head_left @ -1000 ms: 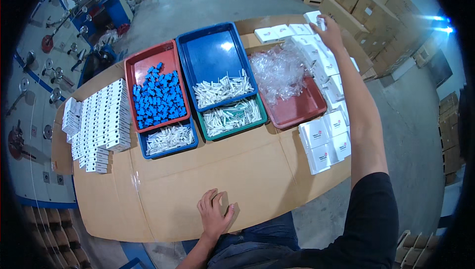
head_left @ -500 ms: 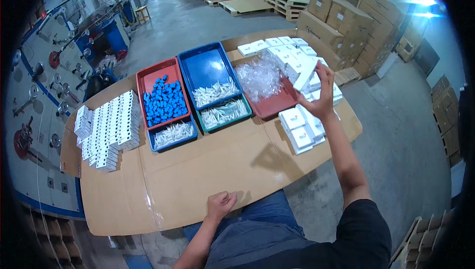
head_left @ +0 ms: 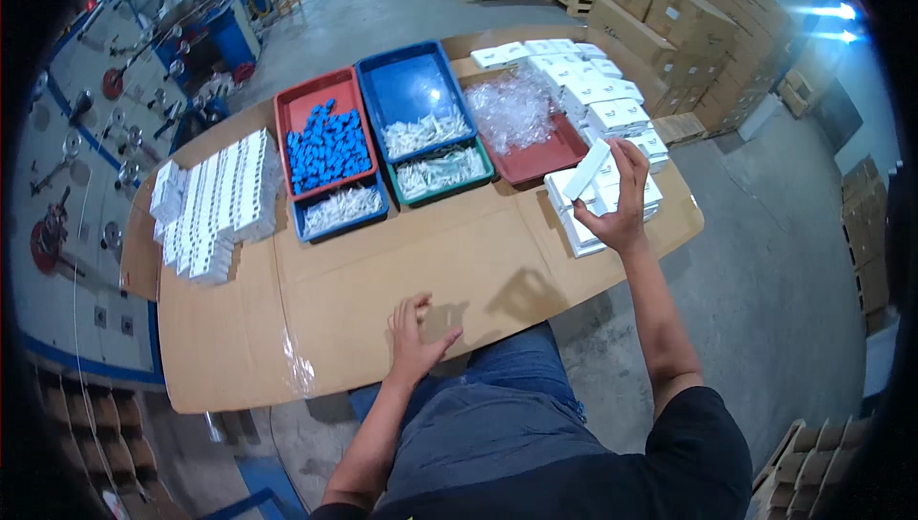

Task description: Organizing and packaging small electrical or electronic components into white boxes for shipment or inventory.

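Note:
My right hand (head_left: 620, 202) grips a small white box (head_left: 587, 170) between thumb and fingers, above a low stack of similar flat white boxes (head_left: 566, 216) at the table's right side. More white boxes (head_left: 612, 113) stand in rows behind it. Over the near edge of the cardboard-covered table (head_left: 382, 271), my left hand (head_left: 417, 338) hovers with fingers and thumb apart, holding nothing. The underside of the gripped box is hidden from me.
A red tray (head_left: 330, 88) holds blue pieces; beside it sits a blue tray (head_left: 402, 80) with small white parts. A green tray (head_left: 488, 171) and small blue tray (head_left: 325, 231) carry more. Clear plastic packaging (head_left: 512, 109) fills a red tray (head_left: 545, 164). White boxes (head_left: 225, 195) stand left.
My right hand has brought the white box nearer, down over the front stack. My left hand has uncurled and moved slightly forward over the table. The view has shifted a little.

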The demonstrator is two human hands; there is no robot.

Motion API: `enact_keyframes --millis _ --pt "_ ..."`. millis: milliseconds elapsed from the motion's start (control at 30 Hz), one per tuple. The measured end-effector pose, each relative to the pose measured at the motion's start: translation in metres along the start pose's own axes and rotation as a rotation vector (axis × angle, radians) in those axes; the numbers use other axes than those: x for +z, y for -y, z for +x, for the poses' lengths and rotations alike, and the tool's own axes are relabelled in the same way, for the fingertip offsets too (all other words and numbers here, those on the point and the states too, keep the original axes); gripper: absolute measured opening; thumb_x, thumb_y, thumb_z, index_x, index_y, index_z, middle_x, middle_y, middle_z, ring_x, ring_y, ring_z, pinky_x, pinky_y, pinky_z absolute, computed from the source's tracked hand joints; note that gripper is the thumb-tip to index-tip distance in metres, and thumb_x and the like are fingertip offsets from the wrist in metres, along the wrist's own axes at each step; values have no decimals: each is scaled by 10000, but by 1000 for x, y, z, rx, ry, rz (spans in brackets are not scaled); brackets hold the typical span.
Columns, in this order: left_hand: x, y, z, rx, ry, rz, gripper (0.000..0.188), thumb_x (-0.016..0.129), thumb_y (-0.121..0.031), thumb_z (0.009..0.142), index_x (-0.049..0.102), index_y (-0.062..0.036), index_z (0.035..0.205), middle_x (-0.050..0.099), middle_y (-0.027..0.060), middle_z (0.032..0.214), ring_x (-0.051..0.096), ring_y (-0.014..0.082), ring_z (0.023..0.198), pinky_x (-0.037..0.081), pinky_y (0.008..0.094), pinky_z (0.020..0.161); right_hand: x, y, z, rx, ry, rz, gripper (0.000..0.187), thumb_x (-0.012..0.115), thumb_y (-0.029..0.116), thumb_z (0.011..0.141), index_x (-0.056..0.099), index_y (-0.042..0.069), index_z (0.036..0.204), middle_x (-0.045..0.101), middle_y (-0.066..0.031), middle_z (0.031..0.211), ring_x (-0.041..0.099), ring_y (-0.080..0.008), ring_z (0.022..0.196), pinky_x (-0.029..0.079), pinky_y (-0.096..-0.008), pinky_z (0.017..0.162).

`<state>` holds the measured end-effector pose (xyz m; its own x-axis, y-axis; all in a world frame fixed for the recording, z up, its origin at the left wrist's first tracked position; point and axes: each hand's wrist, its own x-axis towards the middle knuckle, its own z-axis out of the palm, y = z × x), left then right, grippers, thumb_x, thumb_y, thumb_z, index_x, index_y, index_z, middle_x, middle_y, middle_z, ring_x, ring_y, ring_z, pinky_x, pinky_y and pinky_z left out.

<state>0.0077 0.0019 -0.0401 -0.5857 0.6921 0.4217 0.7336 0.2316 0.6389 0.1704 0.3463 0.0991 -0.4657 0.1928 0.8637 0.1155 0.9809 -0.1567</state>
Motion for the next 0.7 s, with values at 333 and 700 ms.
enact_keyframes --millis 333,700 --pt "-1 -49 74 -775 366 -1333 686 377 -641 1071 415 -140 1537 607 143 1340 659 224 1122 526 378 947 61 115 -56 106 643 758 927 799 146 749 390 34 1573 461 -234 1483 483 -403 1376 398 -452 1160" --pt "-19 -60 51 -976 306 -1447 602 503 -626 1041 511 -165 1427 641 42 1162 672 187 1006 569 342 843 107 175 -81 199 432 829 894 724 500 908 384 14 1577 389 -243 1560 434 -414 1420 400 -459 1151"
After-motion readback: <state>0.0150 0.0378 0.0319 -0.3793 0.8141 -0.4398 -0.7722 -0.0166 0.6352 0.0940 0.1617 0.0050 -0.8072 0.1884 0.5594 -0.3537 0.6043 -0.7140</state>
